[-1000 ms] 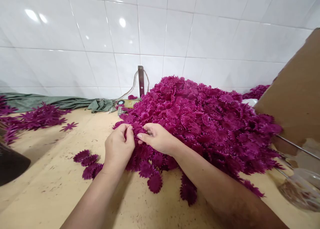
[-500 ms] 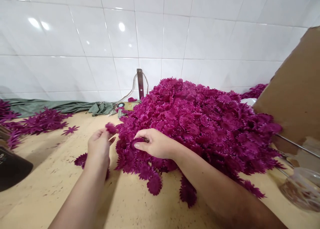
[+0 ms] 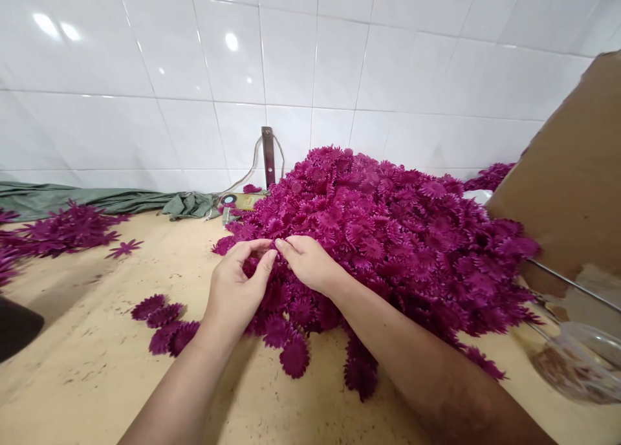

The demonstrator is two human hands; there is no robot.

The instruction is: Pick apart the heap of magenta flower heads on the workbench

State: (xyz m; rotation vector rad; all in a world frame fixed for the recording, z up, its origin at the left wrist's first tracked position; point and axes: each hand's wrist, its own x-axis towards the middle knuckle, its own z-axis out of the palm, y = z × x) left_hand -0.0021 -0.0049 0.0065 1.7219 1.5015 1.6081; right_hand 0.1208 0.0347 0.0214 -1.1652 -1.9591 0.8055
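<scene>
A large heap of magenta fabric flower heads lies on the beige table against the tiled wall. My left hand and my right hand meet at the heap's near left edge, fingertips pinched together on a flower piece there. A few separated flower heads lie just left of my left wrist.
Flat star-shaped purple petals are spread at the far left. A green cloth runs along the wall. A cardboard sheet leans at the right, with a clear plastic container below it. A dark object sits at the left edge.
My left hand, which had swung left holding a flower piece, has come back to the heap and now meets my right hand's fingertips.
</scene>
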